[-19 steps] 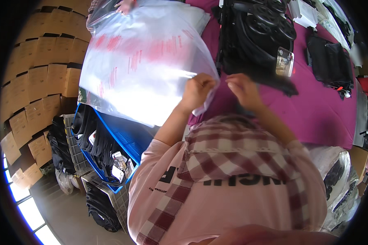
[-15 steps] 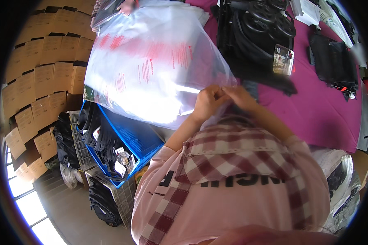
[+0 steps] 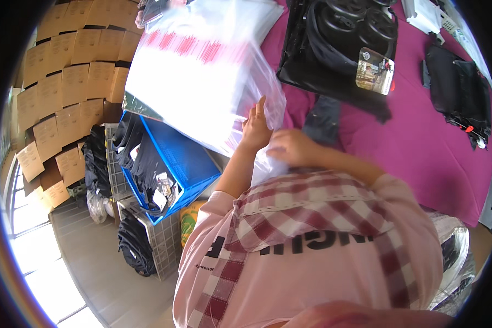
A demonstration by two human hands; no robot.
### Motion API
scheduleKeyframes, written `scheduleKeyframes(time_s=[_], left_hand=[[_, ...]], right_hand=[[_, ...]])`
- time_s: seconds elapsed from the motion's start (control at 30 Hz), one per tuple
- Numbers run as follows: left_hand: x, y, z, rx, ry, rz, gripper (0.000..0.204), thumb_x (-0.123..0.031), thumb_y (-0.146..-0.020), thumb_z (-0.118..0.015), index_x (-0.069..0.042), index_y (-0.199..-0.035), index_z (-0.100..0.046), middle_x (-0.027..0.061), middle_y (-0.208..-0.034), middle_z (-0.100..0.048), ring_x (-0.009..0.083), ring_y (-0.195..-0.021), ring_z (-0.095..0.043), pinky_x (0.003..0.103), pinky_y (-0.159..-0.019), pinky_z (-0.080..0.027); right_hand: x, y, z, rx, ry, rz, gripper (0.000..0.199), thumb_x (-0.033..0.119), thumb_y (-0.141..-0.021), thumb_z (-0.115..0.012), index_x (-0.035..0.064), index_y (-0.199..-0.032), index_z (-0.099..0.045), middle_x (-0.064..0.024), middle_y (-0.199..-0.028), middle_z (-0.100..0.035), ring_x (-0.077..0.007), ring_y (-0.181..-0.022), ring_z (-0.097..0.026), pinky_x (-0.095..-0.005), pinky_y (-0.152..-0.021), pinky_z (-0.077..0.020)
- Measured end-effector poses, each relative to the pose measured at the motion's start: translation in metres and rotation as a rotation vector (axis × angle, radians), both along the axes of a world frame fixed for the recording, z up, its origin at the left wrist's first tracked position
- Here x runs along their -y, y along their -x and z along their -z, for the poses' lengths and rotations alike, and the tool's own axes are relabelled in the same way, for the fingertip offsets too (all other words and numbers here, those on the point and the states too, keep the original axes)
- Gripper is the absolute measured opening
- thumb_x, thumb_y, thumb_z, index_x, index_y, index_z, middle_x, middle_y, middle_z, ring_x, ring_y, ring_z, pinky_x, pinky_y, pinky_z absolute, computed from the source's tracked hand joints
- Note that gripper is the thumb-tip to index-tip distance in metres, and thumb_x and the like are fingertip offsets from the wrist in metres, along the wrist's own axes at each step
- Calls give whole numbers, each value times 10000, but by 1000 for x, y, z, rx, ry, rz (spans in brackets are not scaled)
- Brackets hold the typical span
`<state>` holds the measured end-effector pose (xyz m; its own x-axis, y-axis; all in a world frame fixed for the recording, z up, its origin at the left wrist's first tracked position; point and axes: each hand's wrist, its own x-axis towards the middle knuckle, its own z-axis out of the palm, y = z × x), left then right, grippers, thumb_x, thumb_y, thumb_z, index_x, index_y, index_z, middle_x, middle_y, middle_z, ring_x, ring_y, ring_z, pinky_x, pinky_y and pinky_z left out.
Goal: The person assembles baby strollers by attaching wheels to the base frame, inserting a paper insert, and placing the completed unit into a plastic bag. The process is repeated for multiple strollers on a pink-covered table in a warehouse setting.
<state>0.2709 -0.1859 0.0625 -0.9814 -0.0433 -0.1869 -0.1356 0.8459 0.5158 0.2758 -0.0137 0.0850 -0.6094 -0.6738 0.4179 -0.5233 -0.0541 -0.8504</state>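
Observation:
A stack of clear plastic bags (image 3: 175, 82) with red print lies at the table's near left, its near edge loose and crumpled. My left hand (image 3: 256, 127) rests on the right part of the bags, its fingers stretched out over the film. Close beside it, my right hand (image 3: 294, 147) is curled at a gathered white fold of bag that hangs toward my apron. The right fingers are somewhat blurred, but they appear closed on the plastic. To the right of the bags lies a folded black item with wheels (image 3: 339, 49), with a picture card (image 3: 375, 71) on it.
A magenta cloth (image 3: 415, 147) covers the table. A black folded pouch (image 3: 459, 87) lies at the right. Left of me stand a blue crate (image 3: 188, 158) of black goods and a grey crate (image 3: 167, 249). Stacked cartons (image 3: 76, 82) fill the far left. Part of another person shows at the top.
My hands, close together at the bag's corner before, have come apart. The left now lies spread on the film, and the right has drawn nearer my body with a fold of bag.

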Motion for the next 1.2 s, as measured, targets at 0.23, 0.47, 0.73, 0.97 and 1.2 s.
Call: scheduleKeyframes(time_s=[0.23,0.47,0.73,0.97,1.2], left_hand=[[181,-124,125,158,403,-442,302,-202,-852,-632,-37,-1100,-583,183,-1056,-650,328,-945,-648,430,-804,-529],[203,-162,135,21,-658,-937,260,39,-806,-552,9,-1064,-563,92,-827,-622,192,-657,-608,326,-512,-497],[165,-155,-71,-419,-945,-133,581,167,-770,-366,-55,-1304,-424,60,-1062,-547,98,-868,-529,193,-627,-412],[198,-206,-13,-367,-877,-293,603,175,-742,-416,-20,-1312,-409,109,-1110,-560,170,-960,-572,271,-761,-489],[173,-175,-21,-132,-721,-150,537,101,-751,-444,-3,-1277,-471,102,-984,-633,147,-823,-570,260,-700,-454]], right_hand=[[-81,3,-3,71,-184,434,140,113,-811,-616,-7,-740,-630,-143,-753,-616,-292,-674,-622,-372,-600,-476],[-57,-24,-17,-313,-899,847,596,207,-718,-747,132,-1261,-513,-147,-1332,-471,-361,-1214,-462,-480,-958,-415],[162,-25,-53,-646,-575,63,442,135,-734,-672,138,-1173,-618,-88,-1038,-640,-288,-1035,-587,-479,-938,-402],[18,71,-24,-481,-956,723,302,215,-787,-633,151,-1081,-652,-70,-1188,-585,-291,-1156,-506,-462,-899,-426],[-62,136,-54,-515,-824,1210,586,488,-864,-573,180,-1355,-485,-88,-1484,-348,-343,-1364,-312,-509,-1080,-294]])
